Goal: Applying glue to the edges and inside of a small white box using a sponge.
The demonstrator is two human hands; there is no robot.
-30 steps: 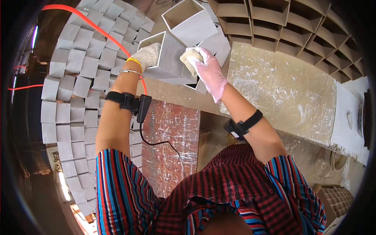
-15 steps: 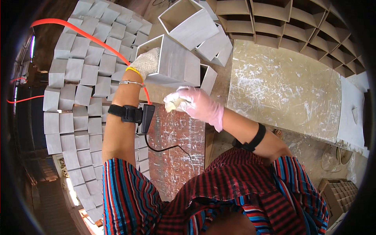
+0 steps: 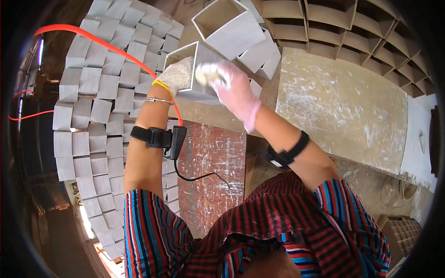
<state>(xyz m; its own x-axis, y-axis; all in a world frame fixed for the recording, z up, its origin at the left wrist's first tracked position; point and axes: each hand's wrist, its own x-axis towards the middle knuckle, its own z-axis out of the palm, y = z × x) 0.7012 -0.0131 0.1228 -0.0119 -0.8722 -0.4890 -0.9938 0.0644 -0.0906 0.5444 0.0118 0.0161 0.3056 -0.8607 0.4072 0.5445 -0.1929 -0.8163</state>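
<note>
My left hand (image 3: 178, 76), in a knitted off-white glove with a yellow cuff, reaches into the open end of a whitish-grey box (image 3: 206, 54) and grips its wall. The fingers inside are mostly hidden. My right hand (image 3: 237, 92), in a thin pink glove smeared white, is closed around a cream-coloured wad (image 3: 208, 76), a sponge or cloth, blurred by motion. The wad is over the box's side face, close to the left hand; whether it touches the face I cannot tell.
Many grey-white boxes (image 3: 95, 109) are stacked at the left. Another open box (image 3: 232, 34) stands behind. Brown compartment racks (image 3: 327, 37) are at the far right, beside a paint-scuffed board (image 3: 343, 106). An orange hose (image 3: 109, 45) runs to my left arm; a reddish board (image 3: 211, 153) lies nearer.
My right hand has moved up and forward with the wad, from in front of the box to over its side face. My left hand stays at the box's opening.
</note>
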